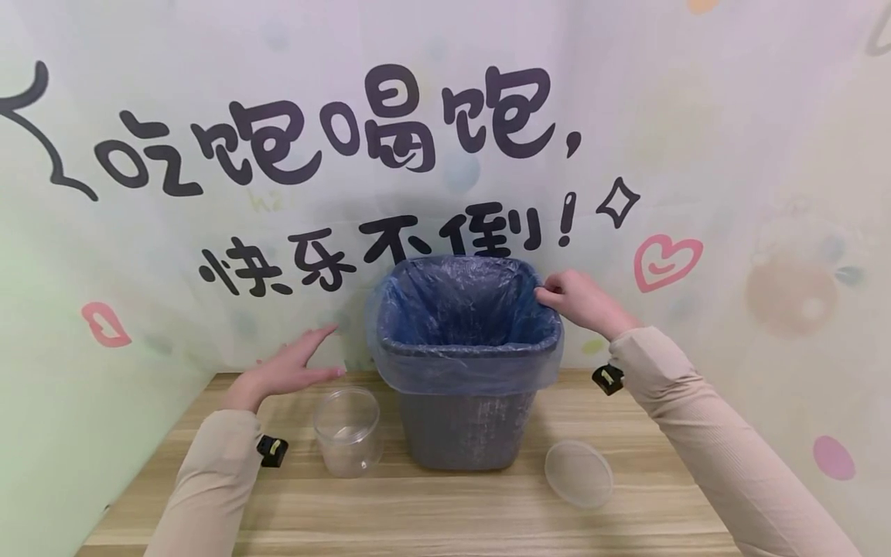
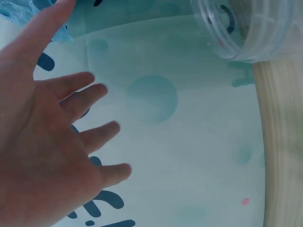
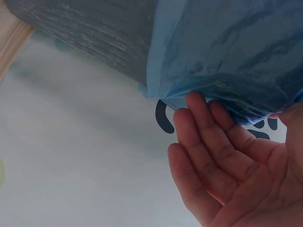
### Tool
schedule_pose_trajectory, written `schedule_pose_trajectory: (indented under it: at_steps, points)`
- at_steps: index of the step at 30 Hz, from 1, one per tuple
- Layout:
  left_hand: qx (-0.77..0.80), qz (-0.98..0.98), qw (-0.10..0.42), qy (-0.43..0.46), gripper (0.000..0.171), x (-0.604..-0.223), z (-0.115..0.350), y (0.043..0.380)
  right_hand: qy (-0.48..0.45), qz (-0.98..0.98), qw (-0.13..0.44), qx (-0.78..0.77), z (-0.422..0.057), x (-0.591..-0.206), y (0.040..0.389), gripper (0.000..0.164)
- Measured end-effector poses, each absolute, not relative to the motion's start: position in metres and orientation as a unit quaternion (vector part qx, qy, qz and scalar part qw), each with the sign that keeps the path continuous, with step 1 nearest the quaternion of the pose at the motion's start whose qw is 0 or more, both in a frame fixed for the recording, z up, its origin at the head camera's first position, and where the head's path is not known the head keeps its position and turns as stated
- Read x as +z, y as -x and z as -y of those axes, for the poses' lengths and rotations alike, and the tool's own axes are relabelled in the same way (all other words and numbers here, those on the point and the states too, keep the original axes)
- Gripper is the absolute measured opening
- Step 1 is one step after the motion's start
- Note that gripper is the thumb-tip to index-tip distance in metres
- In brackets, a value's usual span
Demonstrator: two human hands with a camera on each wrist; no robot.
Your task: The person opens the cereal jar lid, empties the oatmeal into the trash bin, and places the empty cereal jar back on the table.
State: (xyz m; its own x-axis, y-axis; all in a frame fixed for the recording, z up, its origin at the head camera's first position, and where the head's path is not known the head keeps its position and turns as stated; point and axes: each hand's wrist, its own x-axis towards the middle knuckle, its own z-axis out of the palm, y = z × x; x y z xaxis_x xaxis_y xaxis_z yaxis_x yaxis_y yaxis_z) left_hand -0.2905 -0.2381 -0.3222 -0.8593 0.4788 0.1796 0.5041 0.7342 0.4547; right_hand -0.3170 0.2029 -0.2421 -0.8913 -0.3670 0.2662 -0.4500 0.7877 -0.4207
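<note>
A grey trash can (image 1: pixel 462 433) stands on the table, lined with a blue plastic trash bag (image 1: pixel 473 371) whose edge is folded down over the rim. My right hand (image 1: pixel 581 300) holds the bag at the can's right rear rim, the thumb over the top and the other fingers outside. In the right wrist view those fingers (image 3: pixel 208 146) lie against the bag's folded edge. My left hand (image 1: pixel 288 367) is off to the can's left, fingers spread, holding nothing. Just below it stands a clear plastic tub (image 1: pixel 348 433) without its lid.
A round translucent lid (image 1: pixel 579 473) lies on the wooden table (image 1: pixel 473 522), right of the can. Behind the table hangs a pale printed backdrop (image 1: pixel 480 46) with large dark characters, close to the can's back. Side walls stand at left and right.
</note>
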Motion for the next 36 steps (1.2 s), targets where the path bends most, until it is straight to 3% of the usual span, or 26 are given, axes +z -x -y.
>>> schedule_pose_trajectory:
  at_steps: [13,24,32,36]
  points:
    - [-0.166,0.960,0.092,0.206,0.078,-0.323,0.227,0.306,-0.204,0.926,0.103,0.301,-0.203,-0.254,0.321,0.029]
    - [-0.117,0.980,0.077,0.142,0.077,-0.328,0.221,0.310,-0.193,0.912,0.092,0.349,-0.205,-0.262,0.318,0.035]
    - [-0.103,0.986,0.074,0.111,0.080,-0.329,0.222,0.308,-0.190,0.896,0.065,0.395,-0.215,-0.268,0.315,0.054]
    - [-0.108,0.986,0.070,0.104,0.082,-0.330,0.224,0.306,-0.200,0.887,0.065,0.411,-0.224,-0.271,0.315,0.054]
